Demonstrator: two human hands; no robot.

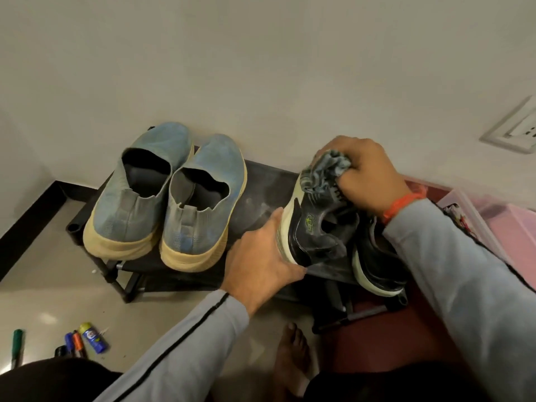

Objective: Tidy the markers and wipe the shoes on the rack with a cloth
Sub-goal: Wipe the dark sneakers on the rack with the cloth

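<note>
1. My right hand (361, 175), right of centre in the frame, is clenched around a crumpled grey-blue cloth (327, 169) and presses it onto the toe end of a dark grey lace-up trainer with a pale rubber sole (311, 227).
2. My left hand (261, 262), lower centre, grasps that trainer at its heel, fingers along the sole edge and thumb under the back, tipping the shoe onto its side.
3. The trainer sits on the right half of the black plastic shoe rack (261, 187), just beside its matching black trainer (377, 262), which lies partly under my right sleeve.
4. On the left half stands a pair of faded blue knitted slip-on shoes with thick cream soles (165, 198), upright, heels toward me, touching each other.
5. I judge the trainer light and fairly stiff at the sole but soft in the upper, so the heel and sole rim are the firm places to hold; squeezing the upper would collapse it under the cloth.
6. The cloth is limp and needs bunching to give any scrubbing pressure.
7. The coloured markers (72, 342) lie loose on the pale floor at lower left, with a small blue tube with a yellow cap (92, 338) beside them, not yet tidied.
</note>
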